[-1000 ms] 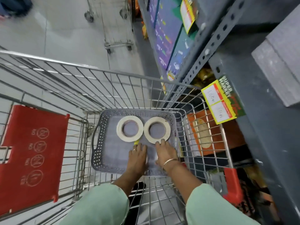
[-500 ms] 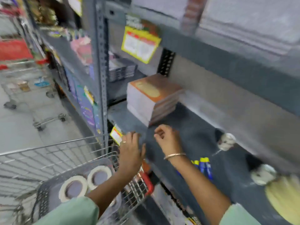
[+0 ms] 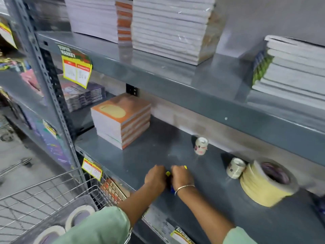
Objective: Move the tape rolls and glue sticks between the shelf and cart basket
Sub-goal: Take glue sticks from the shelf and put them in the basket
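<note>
Both my hands rest curled side by side on the grey middle shelf (image 3: 140, 155). My left hand (image 3: 155, 176) and my right hand (image 3: 181, 177) close over blue glue sticks with yellow caps (image 3: 168, 173); only cap tips and a blue end show between them. Two flat white tape rolls (image 3: 80, 214) lie in the grey basket (image 3: 88, 199) inside the wire cart (image 3: 52, 189) at the lower left. On the shelf to the right stand two small tape rolls (image 3: 201, 146) and a big yellowish tape roll (image 3: 265, 184).
A stack of orange-covered notebooks (image 3: 121, 118) sits on the shelf to the left of my hands. The upper shelf (image 3: 175, 80) overhangs close above, loaded with paper stacks. A slotted upright post (image 3: 52, 95) with yellow price tags stands at the left.
My view swung from the cart basket up to the shelf. Both hands left the basket, reached onto the shelf and closed over the glue sticks. The two tape rolls stayed in the basket.
</note>
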`<move>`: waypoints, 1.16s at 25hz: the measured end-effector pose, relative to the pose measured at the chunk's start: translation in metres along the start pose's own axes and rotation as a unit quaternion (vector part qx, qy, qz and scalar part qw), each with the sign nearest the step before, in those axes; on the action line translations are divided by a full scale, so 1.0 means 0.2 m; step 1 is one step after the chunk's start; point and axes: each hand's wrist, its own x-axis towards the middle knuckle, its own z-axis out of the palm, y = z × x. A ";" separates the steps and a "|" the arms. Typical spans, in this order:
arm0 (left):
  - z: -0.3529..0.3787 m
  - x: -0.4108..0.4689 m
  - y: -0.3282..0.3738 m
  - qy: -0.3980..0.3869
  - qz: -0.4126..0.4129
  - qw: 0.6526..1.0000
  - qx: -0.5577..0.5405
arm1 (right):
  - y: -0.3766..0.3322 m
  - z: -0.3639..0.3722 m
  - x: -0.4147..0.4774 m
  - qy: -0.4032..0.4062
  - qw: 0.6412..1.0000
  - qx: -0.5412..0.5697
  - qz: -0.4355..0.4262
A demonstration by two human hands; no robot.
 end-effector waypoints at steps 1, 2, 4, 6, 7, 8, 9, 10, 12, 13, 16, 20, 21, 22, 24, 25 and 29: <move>-0.01 0.00 -0.01 0.006 -0.003 1.000 -0.002 | -0.02 0.00 0.01 0.002 1.000 -0.014 -0.005; -0.02 0.01 -0.02 0.010 -0.004 1.000 -0.003 | -0.03 0.01 0.02 0.005 1.000 -0.022 -0.004; -0.05 0.01 -0.05 0.018 -0.015 1.000 -0.009 | -0.05 0.03 0.04 0.001 1.000 -0.022 0.002; -0.07 0.02 -0.08 0.027 -0.032 0.999 -0.023 | -0.07 0.05 0.05 -0.006 1.000 -0.020 0.004; -0.08 0.02 -0.09 0.030 -0.039 0.998 -0.030 | -0.08 0.05 0.05 -0.007 1.000 -0.016 0.006; -0.09 0.02 -0.11 0.034 -0.045 0.998 -0.039 | -0.10 0.04 0.05 -0.001 1.000 -0.009 0.007; -0.10 0.02 -0.13 0.043 -0.050 0.997 -0.050 | -0.11 0.03 0.05 0.009 1.000 0.001 0.006; -0.12 0.02 -0.16 0.058 -0.054 0.995 -0.064 | -0.13 0.02 0.05 0.019 1.000 0.015 0.003; -0.18 -0.01 -0.24 0.099 -0.069 0.988 -0.098 | -0.20 -0.01 0.06 0.041 0.997 0.062 -0.014; -0.21 -0.02 -0.28 0.120 -0.077 0.983 -0.113 | -0.25 -0.03 0.06 0.056 0.993 0.098 -0.026; -0.35 -0.12 -0.51 0.180 -0.128 0.962 -0.164 | -0.51 0.00 0.10 0.048 0.964 0.250 -0.072; -0.45 -0.37 -0.97 0.219 -0.236 0.923 -0.208 | -0.95 0.29 0.12 -0.096 0.923 0.360 -0.093; -0.45 -0.45 -1.13 0.214 -0.272 0.915 -0.206 | -1.08 0.40 0.09 -0.157 0.920 0.344 -0.106; -0.43 -0.52 -1.26 0.196 -0.306 0.909 -0.204 | -1.18 0.52 0.06 -0.208 0.917 0.321 -0.114; -0.32 -0.64 -1.57 0.147 -0.378 0.893 -0.194 | -1.35 0.79 -0.04 -0.303 0.909 0.260 -0.118; -0.24 -0.69 -1.70 0.116 -0.402 0.891 -0.175 | -1.41 0.92 -0.09 -0.342 0.904 0.233 -0.108; 0.10 -0.86 -2.13 0.025 -0.461 0.875 -0.146 | -1.44 1.64 -0.29 -0.407 0.904 0.099 -0.085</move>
